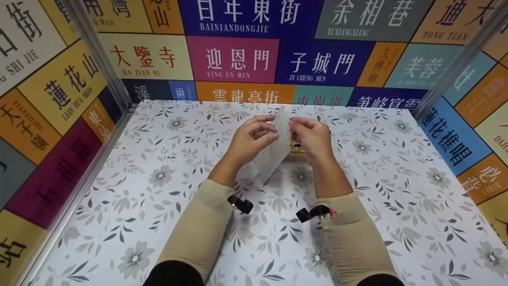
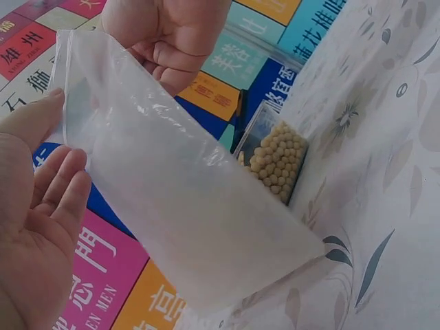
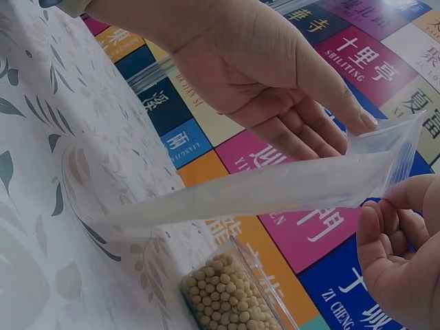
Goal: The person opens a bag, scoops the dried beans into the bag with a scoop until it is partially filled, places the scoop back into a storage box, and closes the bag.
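A translucent plastic zip bag (image 1: 274,153) hangs tilted between both hands over the table. My left hand (image 1: 251,140) pinches one side of its top edge, thumb against the film in the right wrist view. On the other side, the fingertips of my right hand (image 1: 315,139) pinch the bag's opening edge. The bag (image 2: 185,199) looks flat, and its mouth is parted a little between the hands in the right wrist view. Behind it, partly covered by the bag and right hand in the head view, a clear box (image 3: 237,292) holds round beige beans (image 2: 276,161).
The table (image 1: 158,222) wears a white cloth printed with grey flowers and leaves. Panels of coloured signs (image 1: 234,59) stand at the back and both sides, joined by clear corner strips (image 1: 105,59). Black straps (image 1: 241,204) hang at both sleeve cuffs.
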Tool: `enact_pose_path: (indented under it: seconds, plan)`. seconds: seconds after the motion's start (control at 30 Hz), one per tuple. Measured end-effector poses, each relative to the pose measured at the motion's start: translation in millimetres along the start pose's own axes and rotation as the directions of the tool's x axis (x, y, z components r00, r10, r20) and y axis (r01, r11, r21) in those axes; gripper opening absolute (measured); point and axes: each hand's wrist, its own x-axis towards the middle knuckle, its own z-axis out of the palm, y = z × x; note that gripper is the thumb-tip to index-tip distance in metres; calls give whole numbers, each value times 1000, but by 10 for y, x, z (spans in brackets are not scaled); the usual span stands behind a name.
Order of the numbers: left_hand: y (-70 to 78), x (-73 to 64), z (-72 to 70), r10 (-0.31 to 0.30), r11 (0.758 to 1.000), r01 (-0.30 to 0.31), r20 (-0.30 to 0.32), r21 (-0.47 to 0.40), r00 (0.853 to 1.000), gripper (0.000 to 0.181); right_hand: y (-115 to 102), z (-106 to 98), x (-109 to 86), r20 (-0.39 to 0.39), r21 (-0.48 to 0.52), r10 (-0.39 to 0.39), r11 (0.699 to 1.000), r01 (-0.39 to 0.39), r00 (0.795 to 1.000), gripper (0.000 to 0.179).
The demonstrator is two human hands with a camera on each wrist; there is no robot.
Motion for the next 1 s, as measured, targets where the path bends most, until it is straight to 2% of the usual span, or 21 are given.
enact_pose_path:
  seconds: [0.37, 0.63, 0.8, 0.9, 1.0]
  plan:
    - [-36, 6, -13, -74, 997, 73, -23, -34, 997, 17, 2, 18, -9, -5, 12, 7, 1000, -7, 1000, 28]
    - [-23, -5, -78, -66, 997, 65, -25, -51, 997, 16, 9, -10, 11, 5, 62, -17, 998, 16, 1000, 30]
    - [-55, -13, -153, -57, 998, 56, -38, -19, 998, 16, 45, -162, 72, 8, 62, -63, 996, 62, 998, 31]
    - [-77, -15, -211, -55, 998, 56, -51, 6, 997, 15, 69, -314, 115, 5, 13, -86, 996, 86, 996, 35]
    - [-90, -19, -272, -50, 999, 51, -54, 17, 997, 16, 92, -478, 150, -18, -79, -111, 991, 109, 994, 38]
